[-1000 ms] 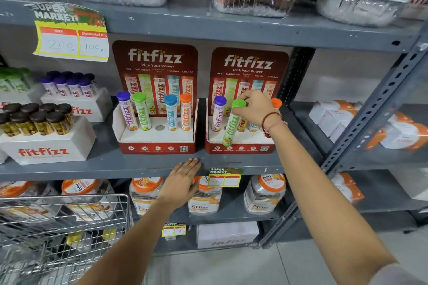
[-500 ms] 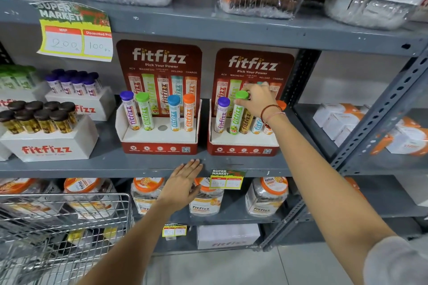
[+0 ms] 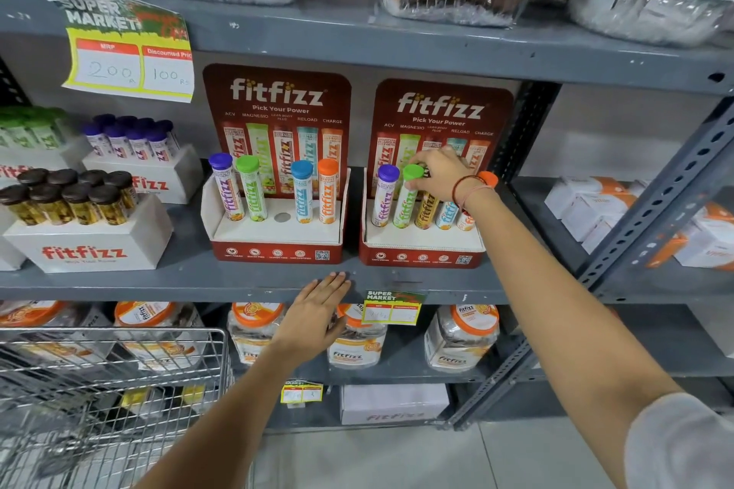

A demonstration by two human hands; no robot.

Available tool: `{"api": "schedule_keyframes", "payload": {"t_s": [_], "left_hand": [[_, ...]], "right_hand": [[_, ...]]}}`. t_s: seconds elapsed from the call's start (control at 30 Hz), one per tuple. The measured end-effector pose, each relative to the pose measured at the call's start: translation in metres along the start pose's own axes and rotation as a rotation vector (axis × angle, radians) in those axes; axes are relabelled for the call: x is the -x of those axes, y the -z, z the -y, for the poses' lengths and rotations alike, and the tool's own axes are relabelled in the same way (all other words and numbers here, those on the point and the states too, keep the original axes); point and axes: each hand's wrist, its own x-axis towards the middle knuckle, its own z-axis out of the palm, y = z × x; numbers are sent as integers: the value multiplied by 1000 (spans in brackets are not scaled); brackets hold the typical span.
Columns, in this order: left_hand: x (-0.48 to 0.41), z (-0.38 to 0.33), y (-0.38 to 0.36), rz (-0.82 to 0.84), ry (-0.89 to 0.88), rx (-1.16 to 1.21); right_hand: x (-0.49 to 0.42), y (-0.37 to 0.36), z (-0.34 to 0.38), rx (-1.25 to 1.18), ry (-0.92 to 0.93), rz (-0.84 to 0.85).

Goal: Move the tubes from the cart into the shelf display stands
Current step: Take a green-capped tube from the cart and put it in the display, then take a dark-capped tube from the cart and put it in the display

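Note:
Two red fitfizz display stands sit side by side on the grey middle shelf. The left stand (image 3: pixel 274 238) holds purple, green, blue and orange capped tubes, with one empty hole (image 3: pixel 282 217) in the middle. In the right stand (image 3: pixel 421 250) a green-capped tube (image 3: pixel 406 202) stands upright in its hole, and my right hand (image 3: pixel 439 175) grips its cap from above. Purple, yellow, blue and orange tubes stand beside it, partly hidden by my wrist. My left hand (image 3: pixel 317 310) lies flat and open against the shelf's front edge. The wire cart (image 3: pixel 119 381) is at the lower left.
White fitfizz boxes with brown-capped bottles (image 3: pixel 67 198) and purple-capped tubes (image 3: pixel 131 139) stand left of the stands. Orange-lidded jars (image 3: pixel 460 333) fill the shelf below. A yellow price tag (image 3: pixel 127 52) hangs from the upper shelf. A grey slotted upright (image 3: pixel 655 210) crosses on the right.
My right hand lowered the tilted green tube into the right stand, where it now stands upright. My left hand stayed on the shelf edge.

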Motion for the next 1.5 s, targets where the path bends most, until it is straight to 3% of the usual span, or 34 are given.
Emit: {"api": "schedule_keyframes", "payload": {"t_s": [0.4, 0.6, 0.7, 1.1, 1.3, 1.5], "left_hand": [[-1, -3, 6, 30, 35, 36], [23, 14, 29, -148, 114, 136], [53, 33, 44, -213, 216, 170], [234, 98, 70, -308, 808, 192], [312, 106, 53, -326, 1059, 221], [358, 109, 29, -273, 1162, 131]], "right_hand": [[3, -8, -3, 10, 34, -74], [25, -30, 26, -170, 95, -490], [42, -60, 63, -246, 216, -544], [99, -226, 236, -344, 613, 91], [127, -314, 285, -241, 660, 466], [154, -399, 306, -62, 625, 805]]}}
